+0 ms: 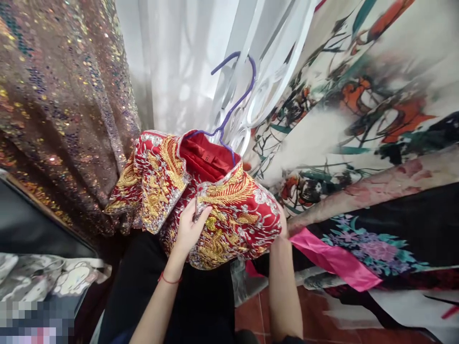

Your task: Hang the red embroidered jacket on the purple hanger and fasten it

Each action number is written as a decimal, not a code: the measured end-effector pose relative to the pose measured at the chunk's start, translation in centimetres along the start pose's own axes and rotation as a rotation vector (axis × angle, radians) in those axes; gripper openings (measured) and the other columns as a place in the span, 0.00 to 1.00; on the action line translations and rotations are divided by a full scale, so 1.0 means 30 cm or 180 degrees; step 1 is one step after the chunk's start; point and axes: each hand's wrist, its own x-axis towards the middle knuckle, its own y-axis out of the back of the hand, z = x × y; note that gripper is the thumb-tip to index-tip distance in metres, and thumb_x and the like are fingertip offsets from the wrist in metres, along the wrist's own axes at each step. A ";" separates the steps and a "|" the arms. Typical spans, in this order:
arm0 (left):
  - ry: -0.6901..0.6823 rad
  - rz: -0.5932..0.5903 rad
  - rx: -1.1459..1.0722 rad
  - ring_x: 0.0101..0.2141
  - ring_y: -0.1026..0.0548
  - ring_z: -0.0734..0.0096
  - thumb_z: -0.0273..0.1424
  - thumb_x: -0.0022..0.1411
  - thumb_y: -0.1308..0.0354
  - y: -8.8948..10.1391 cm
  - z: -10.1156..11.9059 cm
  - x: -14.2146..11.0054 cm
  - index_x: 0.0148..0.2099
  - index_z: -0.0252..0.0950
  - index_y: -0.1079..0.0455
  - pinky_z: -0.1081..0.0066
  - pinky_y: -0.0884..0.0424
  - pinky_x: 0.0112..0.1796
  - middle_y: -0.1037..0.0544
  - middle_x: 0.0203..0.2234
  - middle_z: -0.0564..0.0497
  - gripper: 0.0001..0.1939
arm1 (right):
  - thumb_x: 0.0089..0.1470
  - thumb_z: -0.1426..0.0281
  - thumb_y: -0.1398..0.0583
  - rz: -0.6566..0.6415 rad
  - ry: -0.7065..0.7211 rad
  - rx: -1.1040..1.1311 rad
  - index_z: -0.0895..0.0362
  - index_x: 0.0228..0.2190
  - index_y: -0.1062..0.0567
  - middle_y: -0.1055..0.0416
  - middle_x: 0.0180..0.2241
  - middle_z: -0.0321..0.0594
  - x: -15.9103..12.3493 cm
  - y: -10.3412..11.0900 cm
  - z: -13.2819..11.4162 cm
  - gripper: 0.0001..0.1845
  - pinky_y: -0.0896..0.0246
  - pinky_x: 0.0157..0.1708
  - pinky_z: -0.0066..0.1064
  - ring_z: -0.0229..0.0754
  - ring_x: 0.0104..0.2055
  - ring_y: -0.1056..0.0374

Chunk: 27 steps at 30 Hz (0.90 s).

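Above black-clad knees (pixel 139 286), had a red jacket (pixel 225 234) with gold and silver embroidery, fitted on a purple hanger (pixel 237 102). Rested the left hand (pixel 189 230) on its front opening, just below the collar, with thumb and forefinger parted; could not tell the firmness of any grip there. Wore a red cord (pixel 168 280) around that wrist. Had the right hand (pixel 283 225) at the jacket's outer shoulder, largely hidden behind it; could not make out the fingers or any hold. Saw a red label (pixel 207 158) inside the collar, a white frame (pixel 251 24) behind the hanger, sequined fabric (pixel 71 105) leftward, printed cloth (pixel 358 105) and a pink ribbon (pixel 333 260) rightward.
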 end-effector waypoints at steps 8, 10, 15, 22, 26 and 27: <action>0.0249 0.0746 -0.0124 0.47 0.23 0.62 0.45 0.67 0.42 0.011 -0.006 0.046 0.45 0.36 0.29 0.65 0.29 0.55 0.20 0.41 0.47 0.17 | 0.62 0.63 0.39 0.0412 -0.0164 0.0107 0.55 0.32 0.25 0.29 0.27 0.35 -0.048 0.188 -0.212 0.10 0.39 0.31 0.28 0.37 0.29 0.33; 0.0316 0.0846 -0.0089 0.42 0.23 0.65 0.46 0.66 0.41 0.007 -0.025 0.051 0.44 0.37 0.30 0.67 0.29 0.51 0.22 0.38 0.49 0.17 | 0.64 0.66 0.42 0.0057 -0.0108 -0.0246 0.55 0.33 0.25 0.28 0.28 0.36 -0.067 0.208 -0.260 0.09 0.38 0.32 0.29 0.38 0.29 0.32; 0.0403 0.1040 0.0264 0.29 0.32 0.72 0.46 0.68 0.44 -0.010 -0.062 0.040 0.34 0.38 0.36 0.71 0.32 0.37 0.32 0.26 0.56 0.18 | 0.64 0.67 0.42 0.0306 0.0326 -0.0832 0.55 0.47 0.26 0.25 0.42 0.46 -0.134 0.160 -0.349 0.10 0.34 0.46 0.38 0.47 0.45 0.28; -0.0077 0.1839 0.0582 0.33 0.28 0.72 0.39 0.65 0.39 0.055 -0.104 -0.052 0.43 0.38 0.38 0.72 0.32 0.33 0.28 0.35 0.51 0.14 | 0.63 0.65 0.38 0.0414 0.0802 -0.1772 0.55 0.58 0.32 0.24 0.49 0.49 -0.098 0.064 -0.302 0.23 0.39 0.48 0.37 0.48 0.49 0.27; -0.0498 0.2577 0.1384 0.27 0.38 0.76 0.38 0.52 0.29 0.137 -0.160 -0.069 0.38 0.39 0.44 0.72 0.37 0.30 0.37 0.31 0.56 0.24 | 0.66 0.62 0.43 0.0578 0.0643 -0.1570 0.55 0.57 0.31 0.24 0.51 0.50 -0.017 -0.014 -0.169 0.21 0.39 0.51 0.39 0.49 0.52 0.28; -0.0572 0.2668 0.1514 0.28 0.39 0.76 0.38 0.50 0.28 0.156 -0.169 -0.066 0.36 0.40 0.46 0.71 0.36 0.32 0.39 0.30 0.57 0.26 | 0.67 0.62 0.45 0.0593 0.0561 -0.1505 0.56 0.58 0.32 0.25 0.53 0.52 -0.002 -0.042 -0.146 0.22 0.39 0.53 0.41 0.50 0.54 0.29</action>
